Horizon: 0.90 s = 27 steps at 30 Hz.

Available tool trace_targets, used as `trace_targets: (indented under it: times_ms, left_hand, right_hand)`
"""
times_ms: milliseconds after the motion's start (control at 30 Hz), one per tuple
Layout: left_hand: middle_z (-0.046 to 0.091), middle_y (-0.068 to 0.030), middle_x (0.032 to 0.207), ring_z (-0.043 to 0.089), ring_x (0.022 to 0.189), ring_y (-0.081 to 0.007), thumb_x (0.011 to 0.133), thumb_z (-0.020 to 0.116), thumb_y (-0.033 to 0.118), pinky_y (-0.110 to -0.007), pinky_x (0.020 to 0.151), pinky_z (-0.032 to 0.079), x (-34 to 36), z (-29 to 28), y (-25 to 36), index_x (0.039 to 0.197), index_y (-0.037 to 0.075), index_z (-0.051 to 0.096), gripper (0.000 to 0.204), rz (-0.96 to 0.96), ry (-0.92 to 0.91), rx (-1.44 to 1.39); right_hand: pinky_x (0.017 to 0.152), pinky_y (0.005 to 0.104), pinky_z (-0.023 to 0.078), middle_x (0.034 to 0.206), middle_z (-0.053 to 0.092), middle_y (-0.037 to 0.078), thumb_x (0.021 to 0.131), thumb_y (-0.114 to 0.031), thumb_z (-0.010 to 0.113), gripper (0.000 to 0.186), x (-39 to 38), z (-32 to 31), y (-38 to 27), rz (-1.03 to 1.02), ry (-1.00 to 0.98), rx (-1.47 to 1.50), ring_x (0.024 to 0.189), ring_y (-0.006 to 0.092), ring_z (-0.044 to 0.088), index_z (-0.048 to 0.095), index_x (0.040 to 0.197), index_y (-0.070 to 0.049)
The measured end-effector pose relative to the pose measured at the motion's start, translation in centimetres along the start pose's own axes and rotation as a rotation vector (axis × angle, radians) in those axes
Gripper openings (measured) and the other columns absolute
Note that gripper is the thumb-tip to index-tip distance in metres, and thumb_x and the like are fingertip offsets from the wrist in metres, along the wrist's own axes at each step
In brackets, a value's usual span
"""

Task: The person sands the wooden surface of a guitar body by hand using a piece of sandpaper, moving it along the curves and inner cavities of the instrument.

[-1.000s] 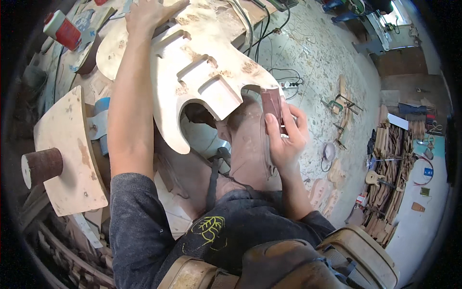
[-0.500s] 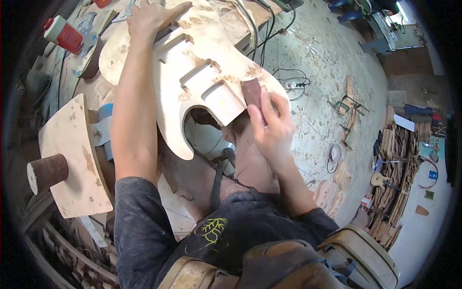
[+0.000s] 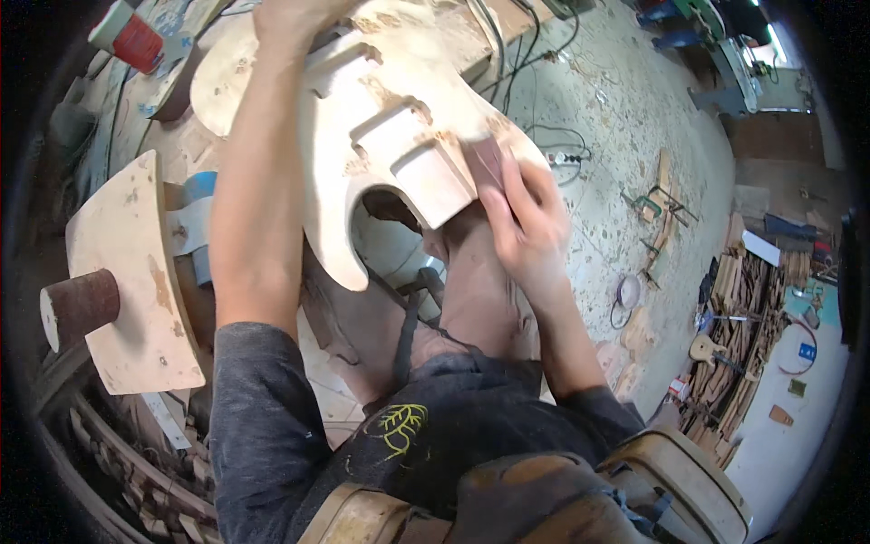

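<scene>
Guitar body, upper centre
Right hand grips brown block at its right; left hand over its top, grip unclear.

Seen from above, a person's two bare arms extend from the near side toward the far side. The left forearm runs almost straight away, left of centre, to the left hand, which is cut off at the far edge, so its fingertips are hidden. The right forearm angles far and slightly left; the right hand, nearer and a little blurred, has its fingers and thumb pointing far-left in a pinching grip. The legs are spread between both arms.
</scene>
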<state>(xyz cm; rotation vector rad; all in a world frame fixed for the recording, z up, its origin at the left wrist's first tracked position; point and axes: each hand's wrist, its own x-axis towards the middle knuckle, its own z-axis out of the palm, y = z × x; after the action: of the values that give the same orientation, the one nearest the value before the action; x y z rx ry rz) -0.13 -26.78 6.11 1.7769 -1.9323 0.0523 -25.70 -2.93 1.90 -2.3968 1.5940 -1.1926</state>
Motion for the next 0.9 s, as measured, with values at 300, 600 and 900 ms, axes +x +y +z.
trace_targets:
  times_ms: [300,600,900]
  left_hand:
    - [0.072,-0.0205,0.121,0.059,0.126,-0.0335,0.084,0.065,0.056,-0.044,0.106,0.047,-0.2,-0.1,1.3,0.106,0.005,0.079,0.057,0.005,-0.017,-0.054]
    - [0.072,-0.0202,0.121,0.059,0.126,-0.0337,0.084,0.065,0.055,-0.044,0.106,0.047,-0.4,-0.1,1.5,0.106,0.006,0.079,0.055,0.008,-0.028,-0.075]
    - [0.072,-0.02,0.121,0.059,0.126,-0.0339,0.085,0.065,0.054,-0.045,0.107,0.047,-0.3,-0.5,1.3,0.106,0.007,0.079,0.054,0.003,-0.034,-0.083]
  right_hand:
    - [0.074,0.0373,0.056,0.11,0.066,0.015,0.088,-0.009,0.077,0.042,-1.2,-1.2,0.5,-0.042,-0.028,-0.064,0.089,0.0309,0.069,0.068,0.127,0.003]
    - [0.073,0.0377,0.057,0.109,0.066,0.015,0.089,-0.008,0.077,0.039,0.4,-0.8,0.2,-0.065,-0.034,-0.088,0.087,0.03,0.07,0.069,0.125,0.003]
    - [0.079,0.0379,0.058,0.11,0.066,0.017,0.089,-0.009,0.077,0.042,1.8,-0.7,-1.5,0.001,-0.097,-0.09,0.094,0.0308,0.07,0.067,0.127,0.005]
